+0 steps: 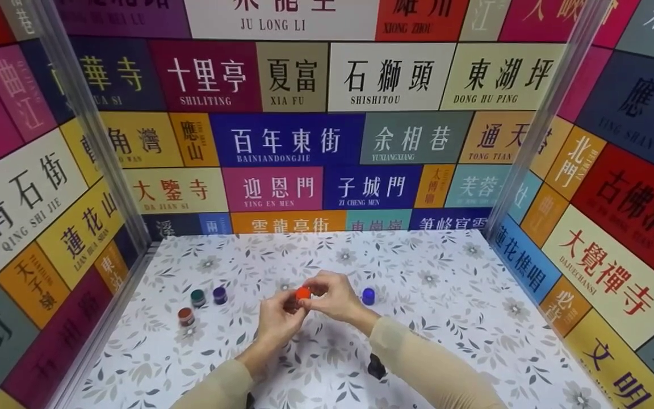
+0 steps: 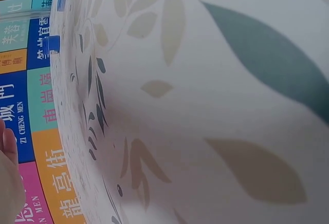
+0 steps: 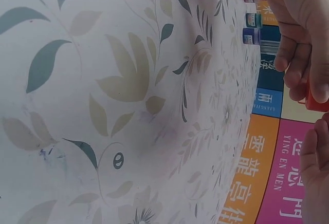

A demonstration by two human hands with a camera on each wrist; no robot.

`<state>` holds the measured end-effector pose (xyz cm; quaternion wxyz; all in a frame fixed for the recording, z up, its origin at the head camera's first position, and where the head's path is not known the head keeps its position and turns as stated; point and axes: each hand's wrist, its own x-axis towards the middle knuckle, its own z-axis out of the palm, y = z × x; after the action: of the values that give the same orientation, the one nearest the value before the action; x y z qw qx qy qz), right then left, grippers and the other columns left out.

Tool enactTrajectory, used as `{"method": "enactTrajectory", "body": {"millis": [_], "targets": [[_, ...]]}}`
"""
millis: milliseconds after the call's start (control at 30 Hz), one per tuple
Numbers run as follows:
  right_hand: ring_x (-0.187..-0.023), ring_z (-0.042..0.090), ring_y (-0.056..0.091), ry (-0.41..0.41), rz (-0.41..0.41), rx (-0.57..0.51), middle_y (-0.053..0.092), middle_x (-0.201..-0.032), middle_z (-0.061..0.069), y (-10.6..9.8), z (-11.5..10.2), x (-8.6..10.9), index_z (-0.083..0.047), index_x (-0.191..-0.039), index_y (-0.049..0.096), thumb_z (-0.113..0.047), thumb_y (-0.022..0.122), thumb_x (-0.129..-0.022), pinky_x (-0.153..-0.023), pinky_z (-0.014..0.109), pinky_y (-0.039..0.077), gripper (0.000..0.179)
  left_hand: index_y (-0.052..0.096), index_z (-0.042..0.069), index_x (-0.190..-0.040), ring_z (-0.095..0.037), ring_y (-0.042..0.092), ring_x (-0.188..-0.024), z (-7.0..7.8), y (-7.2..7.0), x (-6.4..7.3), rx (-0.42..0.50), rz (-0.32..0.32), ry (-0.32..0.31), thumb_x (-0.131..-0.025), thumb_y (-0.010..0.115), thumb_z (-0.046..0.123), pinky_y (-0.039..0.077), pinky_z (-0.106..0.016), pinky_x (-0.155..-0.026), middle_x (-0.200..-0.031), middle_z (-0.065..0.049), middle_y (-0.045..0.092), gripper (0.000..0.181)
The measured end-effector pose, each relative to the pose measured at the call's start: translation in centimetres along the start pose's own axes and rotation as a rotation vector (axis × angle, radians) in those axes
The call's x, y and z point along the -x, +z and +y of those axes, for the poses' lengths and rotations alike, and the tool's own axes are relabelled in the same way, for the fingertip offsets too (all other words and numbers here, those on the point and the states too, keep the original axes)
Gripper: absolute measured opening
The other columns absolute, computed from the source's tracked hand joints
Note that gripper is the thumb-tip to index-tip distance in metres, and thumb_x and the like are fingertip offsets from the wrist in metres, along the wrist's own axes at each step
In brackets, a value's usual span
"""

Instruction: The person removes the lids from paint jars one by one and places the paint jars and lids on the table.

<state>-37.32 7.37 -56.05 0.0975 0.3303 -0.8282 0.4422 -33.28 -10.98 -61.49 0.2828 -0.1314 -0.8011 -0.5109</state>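
Observation:
A small paint pot with a red-orange top [image 1: 303, 293] is held between both hands above the table's middle. My left hand [image 1: 280, 318] grips it from the left, its fingers curled around the side. From the right, my right hand [image 1: 335, 295] pinches it with thumb and fingertips. In the right wrist view the red pot [image 3: 314, 99] shows between the left hand [image 3: 303, 44] and the right hand's fingers [image 3: 316, 154]. Most of the pot is hidden by the fingers. Only part of a hand [image 2: 9, 183] enters the left wrist view.
To the left stand a brown pot [image 1: 185, 316], a green pot [image 1: 197, 297] and a purple pot [image 1: 219, 294]. A blue pot [image 1: 368, 296] stands right of the hands. The table has a leaf-patterned cover [image 1: 452, 335]. Walls of coloured signs [image 1: 287, 139] enclose its back and sides.

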Motion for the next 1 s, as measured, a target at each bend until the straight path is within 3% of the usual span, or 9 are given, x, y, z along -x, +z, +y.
{"method": "enactTrajectory", "body": {"millis": [233,433,567,767,933,1000], "targets": [[-0.094,0.028,0.077,-0.017,-0.038,-0.061,0.079,-0.100,0.013,0.06,0.29,0.10,-0.007,-0.113,0.086,-0.012,0.090,-0.088,-0.086,0.042,0.069,0.025,0.086,0.005,-0.106,-0.011,0.076,-0.071,-0.03,0.05,0.05,0.011,-0.015,0.005,-0.084,0.085,0.001,0.068,-0.037,-0.067,-0.085,-0.008,0.084,0.023],[-0.099,0.035,0.078,0.000,-0.052,-0.136,0.079,-0.105,0.017,-0.06,0.30,0.13,-0.005,-0.117,0.086,-0.004,0.085,-0.084,-0.087,0.055,0.068,0.032,0.085,0.003,-0.107,-0.016,0.080,-0.072,-0.01,0.19,0.08,-0.002,-0.017,0.045,-0.085,0.085,0.002,0.068,-0.036,-0.067,-0.087,-0.010,0.085,0.023],[-0.099,0.036,0.077,-0.005,-0.056,-0.142,0.079,-0.105,0.017,0.01,0.48,0.13,-0.005,-0.116,0.086,-0.003,0.082,-0.083,-0.086,0.055,0.068,0.034,0.084,0.002,-0.109,-0.017,0.080,-0.073,0.04,0.21,0.13,-0.010,-0.021,0.037,-0.085,0.086,0.003,0.068,-0.034,-0.068,-0.088,-0.011,0.086,0.024],[-0.100,0.026,0.076,0.003,-0.060,-0.124,0.079,-0.107,0.014,-0.02,0.51,0.20,-0.007,-0.118,0.086,-0.004,0.081,-0.083,-0.087,0.048,0.069,0.035,0.084,0.002,-0.110,-0.018,0.080,-0.075,0.17,0.25,0.22,-0.008,-0.021,0.013,-0.085,0.087,0.003,0.069,-0.036,-0.069,-0.089,-0.011,0.086,0.025],[-0.099,0.030,0.077,0.025,-0.037,-0.128,0.080,-0.107,0.016,-0.14,0.25,0.37,-0.002,-0.123,0.083,-0.011,0.090,-0.085,-0.087,0.054,0.069,0.040,0.085,0.003,-0.111,-0.014,0.079,-0.075,0.30,0.26,0.20,0.016,-0.010,-0.031,-0.085,0.087,0.003,0.068,-0.033,-0.071,-0.090,-0.011,0.086,0.026],[-0.095,0.033,0.077,0.047,-0.020,-0.126,0.079,-0.104,0.018,-0.14,0.22,0.41,-0.001,-0.124,0.082,-0.018,0.094,-0.086,-0.086,0.050,0.068,0.044,0.085,0.003,-0.110,-0.013,0.078,-0.074,0.32,0.22,0.16,0.026,0.005,-0.049,-0.086,0.087,0.004,0.069,-0.035,-0.071,-0.090,-0.011,0.086,0.024]]}}
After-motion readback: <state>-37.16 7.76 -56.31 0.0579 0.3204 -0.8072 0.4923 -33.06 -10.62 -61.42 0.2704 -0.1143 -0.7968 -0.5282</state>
